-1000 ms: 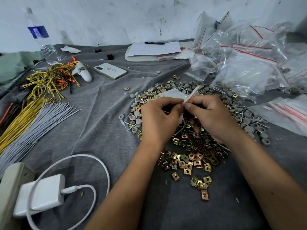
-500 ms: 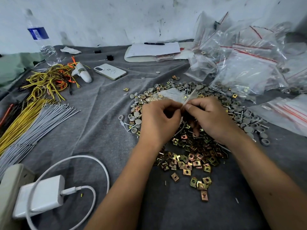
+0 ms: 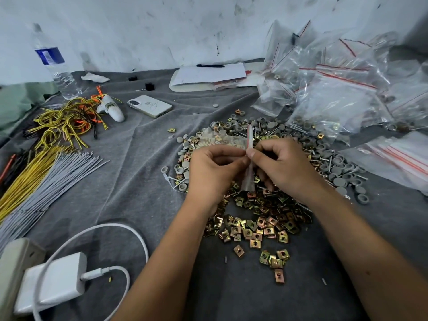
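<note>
Grey-clothed bench (image 3: 139,181), scuffed white wall (image 3: 162,31) behind — left hand (image 3: 213,172) and right hand (image 3: 287,167), fingers clamped on a zip bag (image 3: 248,181) over heaped clip nuts (image 3: 261,223).

Clear red-striped bag (image 3: 249,144), brassy gold clips (image 3: 259,223), grey caps (image 3: 338,163), grey cloth (image 3: 139,181).

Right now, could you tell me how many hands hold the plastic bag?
2: the left hand pinches the plastic bag left of its seal, the right hand right of it.

Bare cloth (image 3: 143,172) left of the clip pile (image 3: 261,214) — bags (image 3: 335,100) crowd the right.
</note>
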`<action>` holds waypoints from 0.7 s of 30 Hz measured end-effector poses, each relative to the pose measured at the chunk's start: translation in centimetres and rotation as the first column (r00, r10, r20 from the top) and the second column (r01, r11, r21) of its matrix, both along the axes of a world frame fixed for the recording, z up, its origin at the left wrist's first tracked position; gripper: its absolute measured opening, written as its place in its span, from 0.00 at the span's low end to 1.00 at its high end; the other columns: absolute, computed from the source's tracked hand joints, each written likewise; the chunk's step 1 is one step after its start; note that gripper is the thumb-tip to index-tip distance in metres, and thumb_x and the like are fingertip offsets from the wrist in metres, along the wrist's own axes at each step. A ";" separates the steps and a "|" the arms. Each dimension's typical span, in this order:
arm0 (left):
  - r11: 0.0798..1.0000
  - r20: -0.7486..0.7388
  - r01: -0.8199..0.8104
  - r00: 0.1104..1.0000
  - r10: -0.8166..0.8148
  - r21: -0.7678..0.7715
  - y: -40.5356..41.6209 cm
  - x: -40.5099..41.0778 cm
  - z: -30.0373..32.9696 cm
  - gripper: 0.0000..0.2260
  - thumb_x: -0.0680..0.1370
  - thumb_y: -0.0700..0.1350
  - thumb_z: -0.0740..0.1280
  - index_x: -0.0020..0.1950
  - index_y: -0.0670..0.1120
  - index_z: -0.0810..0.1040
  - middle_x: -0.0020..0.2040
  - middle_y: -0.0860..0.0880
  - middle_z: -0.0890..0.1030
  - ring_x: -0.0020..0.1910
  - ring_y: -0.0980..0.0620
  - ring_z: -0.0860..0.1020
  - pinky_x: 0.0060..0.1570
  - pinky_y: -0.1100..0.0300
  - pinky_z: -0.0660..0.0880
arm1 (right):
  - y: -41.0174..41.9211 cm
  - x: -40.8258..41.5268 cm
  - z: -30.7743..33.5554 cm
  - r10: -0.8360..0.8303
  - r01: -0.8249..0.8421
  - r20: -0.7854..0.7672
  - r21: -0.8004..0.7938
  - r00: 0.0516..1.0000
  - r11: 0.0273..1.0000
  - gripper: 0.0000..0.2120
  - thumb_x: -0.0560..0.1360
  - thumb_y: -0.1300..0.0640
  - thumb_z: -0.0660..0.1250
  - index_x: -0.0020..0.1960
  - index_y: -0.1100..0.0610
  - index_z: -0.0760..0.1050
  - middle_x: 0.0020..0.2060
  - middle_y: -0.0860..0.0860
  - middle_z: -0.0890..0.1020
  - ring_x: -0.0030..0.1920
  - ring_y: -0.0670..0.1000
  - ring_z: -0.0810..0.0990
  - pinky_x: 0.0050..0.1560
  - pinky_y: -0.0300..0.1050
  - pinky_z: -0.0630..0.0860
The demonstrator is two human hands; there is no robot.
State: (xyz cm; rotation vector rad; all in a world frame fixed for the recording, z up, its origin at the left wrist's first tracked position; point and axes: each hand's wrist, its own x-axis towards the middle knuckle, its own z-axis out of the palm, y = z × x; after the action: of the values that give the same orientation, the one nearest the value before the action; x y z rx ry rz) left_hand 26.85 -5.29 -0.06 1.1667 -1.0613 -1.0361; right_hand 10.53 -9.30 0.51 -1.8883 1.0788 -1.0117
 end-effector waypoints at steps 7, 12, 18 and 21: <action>1.000 -0.175 0.009 0.985 -0.006 0.019 0.1 -0.3 0.0 0.06 0.74 0.29 0.74 0.48 0.35 0.83 0.40 0.40 0.86 0.34 0.49 0.85 0.38 0.60 0.83 | -0.3 -0.1 -0.3 0.040 -0.040 0.021 -0.009 0.999 0.999 0.11 0.84 0.58 0.65 0.43 0.53 0.81 0.28 0.52 0.82 0.22 0.54 0.79 0.21 0.45 0.74; 0.999 -0.266 0.028 0.964 -0.021 0.025 -0.1 0.0 0.0 0.06 0.76 0.26 0.71 0.48 0.35 0.82 0.41 0.39 0.86 0.37 0.46 0.86 0.39 0.59 0.84 | -0.4 -0.5 -0.1 0.110 -0.117 0.134 0.046 0.985 0.992 0.06 0.81 0.62 0.69 0.50 0.56 0.85 0.38 0.53 0.86 0.29 0.55 0.84 0.24 0.43 0.79; 0.999 -0.243 0.019 0.970 -0.011 0.032 0.0 0.2 0.0 0.08 0.75 0.25 0.71 0.46 0.37 0.84 0.41 0.38 0.87 0.37 0.45 0.86 0.39 0.59 0.84 | -0.6 -0.8 0.0 0.098 -0.097 0.033 -0.035 0.995 0.995 0.08 0.80 0.61 0.70 0.50 0.51 0.86 0.40 0.49 0.87 0.29 0.56 0.85 0.25 0.51 0.82; 0.999 -0.213 0.002 0.977 0.006 0.041 0.0 0.0 0.1 0.07 0.75 0.25 0.71 0.47 0.35 0.84 0.41 0.38 0.86 0.36 0.46 0.86 0.38 0.61 0.83 | -0.5 -0.7 0.0 0.079 -0.081 -0.019 -0.075 0.997 0.994 0.10 0.80 0.61 0.70 0.48 0.46 0.85 0.38 0.48 0.87 0.26 0.53 0.84 0.24 0.44 0.79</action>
State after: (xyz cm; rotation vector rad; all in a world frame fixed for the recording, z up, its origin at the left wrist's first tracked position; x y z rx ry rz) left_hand 26.89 -5.29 0.06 1.0618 -0.8729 -1.1585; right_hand 9.81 -9.81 0.48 -1.9872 0.9781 -1.0062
